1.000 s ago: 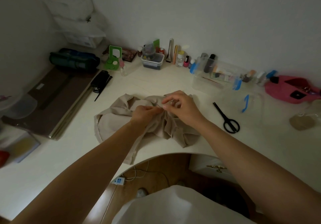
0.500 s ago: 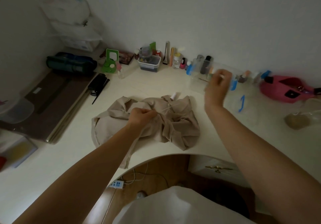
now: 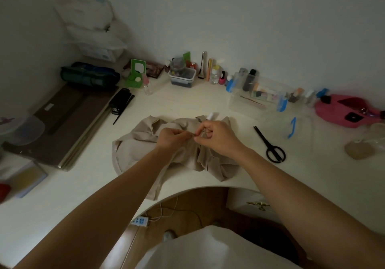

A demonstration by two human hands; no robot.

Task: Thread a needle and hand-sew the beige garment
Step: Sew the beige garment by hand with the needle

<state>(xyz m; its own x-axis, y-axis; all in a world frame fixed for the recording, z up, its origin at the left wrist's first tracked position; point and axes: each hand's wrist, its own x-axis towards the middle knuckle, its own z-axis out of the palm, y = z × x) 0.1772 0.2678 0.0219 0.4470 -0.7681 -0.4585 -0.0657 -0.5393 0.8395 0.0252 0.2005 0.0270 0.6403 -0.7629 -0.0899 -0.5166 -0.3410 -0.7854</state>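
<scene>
beige cloth: garment (image 3: 133,154), bunched at the centre of the frame on the white desk (image 3: 83,185), one tail hanging over the curved cut-out at lower centre.

item, left hand (image 3: 171,137): my fingers curled, pinching a raised fold of the garment.

item, right hand (image 3: 218,137): thumb and forefinger closed on a thin dark sliver i take for the needle (image 3: 198,134), its tip almost touching the fold. the thread is too fine to see here.

item, spool (image 3: 210,116): white, lying on the garment's far edge, just above my right hand.

step in hand, as i judge it: sewing, not threading; the needle is set for a stitch into the pinched fold.

next move calls for: a small push through the cloth, then a long draw to take up the thread, with the left pinch kept firm.

edges and room: open desk to the right of my hand as far as the scissors (image 3: 269,145), lying apart from the garment at centre right; bottles and a clear box (image 3: 256,97) crowd the far wall at upper right. the near edge curves in beneath my forearms, so the hanging tail could drag the garment off.
</scene>
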